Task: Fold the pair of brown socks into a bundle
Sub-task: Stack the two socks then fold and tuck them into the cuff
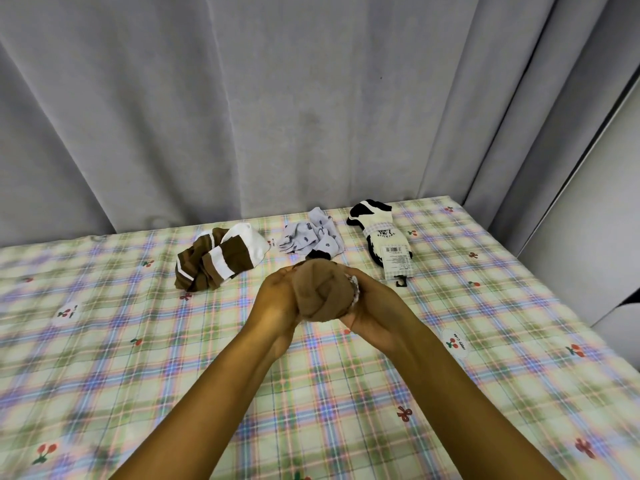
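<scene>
The pair of brown socks [322,292] is a rounded, rolled-up lump held above the bed at the middle of the view. My left hand [277,303] grips its left side and my right hand [372,311] grips its right side and underside. Both sets of fingers are curled into the fabric, and part of the bundle is hidden behind them. A small patterned edge shows at the bundle's right side against my right hand.
On the plaid cherry-print bedsheet [138,341] lie a brown-and-white striped sock pair [221,259], pale lilac patterned socks [311,237] and a black-and-white packaged pair with a label [382,239]. A grey curtain [277,98] hangs behind the bed.
</scene>
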Demonstrator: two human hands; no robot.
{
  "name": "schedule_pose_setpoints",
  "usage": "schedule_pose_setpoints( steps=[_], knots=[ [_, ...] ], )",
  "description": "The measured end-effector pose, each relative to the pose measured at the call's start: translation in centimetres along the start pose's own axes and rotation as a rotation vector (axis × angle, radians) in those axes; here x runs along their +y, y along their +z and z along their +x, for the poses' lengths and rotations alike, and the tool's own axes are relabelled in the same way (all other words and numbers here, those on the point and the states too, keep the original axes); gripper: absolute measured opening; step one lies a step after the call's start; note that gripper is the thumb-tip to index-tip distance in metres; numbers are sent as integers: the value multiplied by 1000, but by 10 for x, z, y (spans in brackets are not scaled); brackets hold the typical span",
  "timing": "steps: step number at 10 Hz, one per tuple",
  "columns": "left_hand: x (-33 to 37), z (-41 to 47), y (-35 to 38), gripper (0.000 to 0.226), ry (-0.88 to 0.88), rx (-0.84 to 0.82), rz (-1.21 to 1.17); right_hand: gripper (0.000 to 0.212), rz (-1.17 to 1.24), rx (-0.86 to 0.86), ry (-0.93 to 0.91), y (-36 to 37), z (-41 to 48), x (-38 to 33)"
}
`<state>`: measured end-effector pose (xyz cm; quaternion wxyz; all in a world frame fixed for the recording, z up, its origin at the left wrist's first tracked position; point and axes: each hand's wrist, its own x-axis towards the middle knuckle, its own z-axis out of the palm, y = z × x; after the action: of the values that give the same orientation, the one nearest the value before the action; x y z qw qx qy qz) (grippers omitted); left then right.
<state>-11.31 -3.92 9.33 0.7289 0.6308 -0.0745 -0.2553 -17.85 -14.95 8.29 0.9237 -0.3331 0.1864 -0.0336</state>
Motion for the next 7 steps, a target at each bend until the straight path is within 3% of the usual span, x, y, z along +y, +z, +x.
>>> schedule_pose_setpoints(
  steps=[1, 2, 3, 4, 5, 7],
  knots=[
    [-3, 12, -8, 34, -91, -92, -112, 39, -167, 55, -117, -1, 3, 5],
    [4, 12, -14, 36, -72, -153, -139, 45, -246, 87, -170, -10, 1, 8],
    [11, 13, -13, 34, -30, -107, -79, 20, -95, 21, -99, -14, -3, -4],
    [9, 15, -15, 30, 51, -92, 70, 52, -59, -19, -75, -17, -3, -12],
    [9, 13, -16, 24, 147, -108, 167, 45, -250, -32, -146, -16, -2, -11],
    [10, 16, -25, 22, 244, -56, 234, 19, -187, 35, -201, -21, 1, -13]
  ],
)
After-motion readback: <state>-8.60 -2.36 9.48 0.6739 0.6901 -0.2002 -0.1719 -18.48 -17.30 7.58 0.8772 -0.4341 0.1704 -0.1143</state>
